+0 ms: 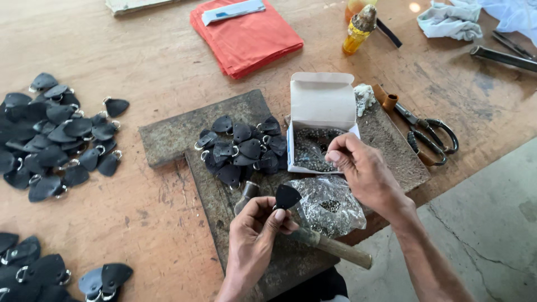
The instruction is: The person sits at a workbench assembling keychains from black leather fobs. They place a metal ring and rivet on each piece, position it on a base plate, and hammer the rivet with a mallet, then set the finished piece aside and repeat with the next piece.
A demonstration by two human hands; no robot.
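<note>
My left hand (pixel 254 229) pinches a small black leather tab (pixel 287 196) between thumb and fingers, holding it up above a hammer (pixel 313 240) that lies on a dark work block (pixel 184 134). My right hand (pixel 361 170) reaches into an open white cardboard box (pixel 321 100) filled with small metal fittings, its fingertips pinched together at the box's front edge; what they hold is too small to see. A clear plastic bag (pixel 330 204) of metal rings lies just below the box. A pile of black tabs with rings (pixel 240 148) sits on the block to the left of the box.
More black tabs lie heaped at the table's left (pixel 53 134) and lower left (pixel 50 274). Red folded sheets (pixel 246 33), a yellow bottle (pixel 358 31), scissors (pixel 428 137), a white rag (pixel 447 19) and metal tools (pixel 503 56) lie farther back. The table edge runs diagonally at right, above a concrete floor (pixel 486 223).
</note>
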